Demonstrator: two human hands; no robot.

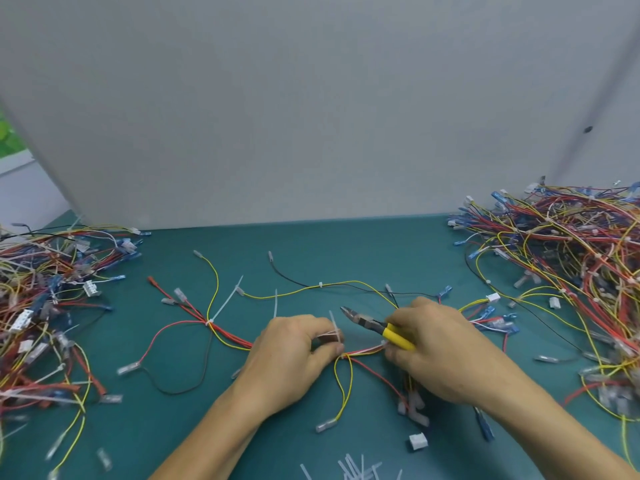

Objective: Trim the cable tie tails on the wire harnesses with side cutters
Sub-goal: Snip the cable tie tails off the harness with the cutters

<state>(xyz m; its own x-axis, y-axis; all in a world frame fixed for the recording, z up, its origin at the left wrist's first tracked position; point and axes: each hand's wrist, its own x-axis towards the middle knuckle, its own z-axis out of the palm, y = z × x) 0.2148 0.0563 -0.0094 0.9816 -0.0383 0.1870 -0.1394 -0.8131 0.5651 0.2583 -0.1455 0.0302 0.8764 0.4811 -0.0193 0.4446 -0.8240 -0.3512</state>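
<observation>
On a green worktop point(311, 244), a person's left hand point(294, 348) pinches a wire harness point(221, 332), fingers curled round the bundle so a white cable tie tail point(334, 323) stands clear of the wires. The right hand point(429, 344), fingers wrapped round the yellow handles of the side cutters point(374, 327), aims the tip at that tail from just beside it. Left and right lie heaps of harnesses point(571, 254); cut scraps point(353, 469) lie near.

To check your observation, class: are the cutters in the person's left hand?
No, the right hand grips the cutters; the left hand holds the wires.
</observation>
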